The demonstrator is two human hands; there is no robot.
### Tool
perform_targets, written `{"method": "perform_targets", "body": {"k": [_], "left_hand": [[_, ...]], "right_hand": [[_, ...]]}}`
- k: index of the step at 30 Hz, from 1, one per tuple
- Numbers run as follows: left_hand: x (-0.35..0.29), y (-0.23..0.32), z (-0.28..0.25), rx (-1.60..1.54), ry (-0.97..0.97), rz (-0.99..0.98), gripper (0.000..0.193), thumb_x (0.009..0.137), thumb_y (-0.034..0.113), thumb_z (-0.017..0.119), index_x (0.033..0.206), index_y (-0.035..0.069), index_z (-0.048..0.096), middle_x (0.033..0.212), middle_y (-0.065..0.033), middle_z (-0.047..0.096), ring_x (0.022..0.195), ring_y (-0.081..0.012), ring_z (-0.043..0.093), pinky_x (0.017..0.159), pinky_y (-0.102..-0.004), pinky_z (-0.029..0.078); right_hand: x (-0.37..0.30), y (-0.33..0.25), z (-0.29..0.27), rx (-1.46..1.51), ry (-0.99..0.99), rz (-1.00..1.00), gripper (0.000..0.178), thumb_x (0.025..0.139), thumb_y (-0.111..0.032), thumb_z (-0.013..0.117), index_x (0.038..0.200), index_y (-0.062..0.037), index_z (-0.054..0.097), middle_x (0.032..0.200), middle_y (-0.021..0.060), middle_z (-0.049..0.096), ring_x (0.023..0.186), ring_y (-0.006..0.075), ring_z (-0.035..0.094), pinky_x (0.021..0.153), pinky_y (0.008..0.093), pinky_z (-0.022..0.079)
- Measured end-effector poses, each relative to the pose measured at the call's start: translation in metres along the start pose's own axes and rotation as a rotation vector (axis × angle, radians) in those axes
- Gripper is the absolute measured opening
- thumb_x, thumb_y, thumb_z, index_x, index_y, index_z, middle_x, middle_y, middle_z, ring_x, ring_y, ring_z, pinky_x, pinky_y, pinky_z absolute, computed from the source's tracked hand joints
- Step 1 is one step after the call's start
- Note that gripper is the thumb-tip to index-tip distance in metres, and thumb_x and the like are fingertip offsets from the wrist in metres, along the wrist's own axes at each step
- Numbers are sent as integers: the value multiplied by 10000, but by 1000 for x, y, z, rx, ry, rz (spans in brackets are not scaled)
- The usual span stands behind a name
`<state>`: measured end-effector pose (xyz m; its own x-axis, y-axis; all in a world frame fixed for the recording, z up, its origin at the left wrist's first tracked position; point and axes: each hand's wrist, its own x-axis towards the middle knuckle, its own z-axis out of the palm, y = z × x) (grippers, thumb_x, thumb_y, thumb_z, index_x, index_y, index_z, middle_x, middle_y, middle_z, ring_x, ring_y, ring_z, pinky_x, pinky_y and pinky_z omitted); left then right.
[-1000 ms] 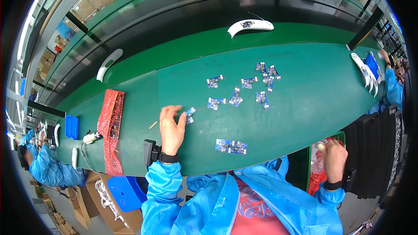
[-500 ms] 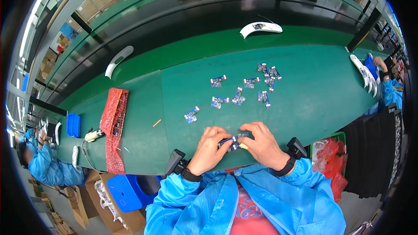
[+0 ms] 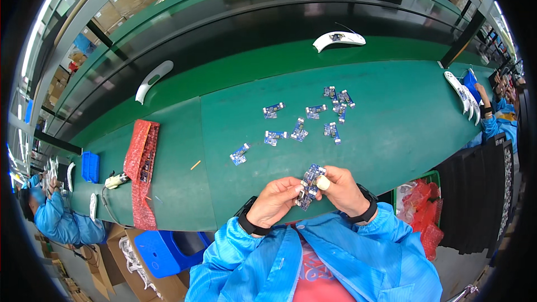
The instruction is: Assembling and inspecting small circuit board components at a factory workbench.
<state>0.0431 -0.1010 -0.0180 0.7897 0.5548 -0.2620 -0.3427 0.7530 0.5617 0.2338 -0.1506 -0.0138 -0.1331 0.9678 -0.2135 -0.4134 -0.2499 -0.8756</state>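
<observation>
My left hand (image 3: pixel 275 200) and my right hand (image 3: pixel 344 191) meet at the near edge of the green table. Between their closed fingers stand blue circuit boards (image 3: pixel 313 174) with white connectors, tilted and partly overlapping; how many there are I cannot tell. The right thumb, which wears a pale yellow finger cot (image 3: pixel 323 183), presses on the face of the boards. My left fingertips pinch their lower left side. Farther out, several similar loose boards (image 3: pixel 299 130) lie scattered flat on the green mat (image 3: pixel 235 117).
To the left lies a red bubble-wrap bag (image 3: pixel 139 151) with boards inside, beside a cable with a pale connector (image 3: pixel 116 180) and a blue bin (image 3: pixel 90 166). White curved housings (image 3: pixel 339 39) rest along the far ledge. Co-workers (image 3: pixel 64 212) sit at both sides.
My hands have rolled over, raising the boards from low and flat to a steeper tilt, with their faces now showing. The view has shifted slightly. The loose boards stay as they were.
</observation>
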Motion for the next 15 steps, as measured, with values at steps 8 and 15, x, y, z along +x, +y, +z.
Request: {"method": "perform_targets", "body": {"k": [8,15], "left_hand": [[6,-10,0,519,346,231,106,913,34,604,1012,-1,618,940,-53,668,854,-86,613,770,-228,492],[4,-2,-4,357,305,199,113,918,44,605,1015,-11,616,940,-38,661,852,-73,602,748,-218,488]], "right_hand": [[-2,-14,-7,-512,199,-82,168,880,-149,669,852,12,629,705,33,635,633,74,592,556,242,475],[1,-31,-35,-1026,194,2,223,850,-203,674,836,17,641,606,99,614,539,183,594,526,315,460]]}}
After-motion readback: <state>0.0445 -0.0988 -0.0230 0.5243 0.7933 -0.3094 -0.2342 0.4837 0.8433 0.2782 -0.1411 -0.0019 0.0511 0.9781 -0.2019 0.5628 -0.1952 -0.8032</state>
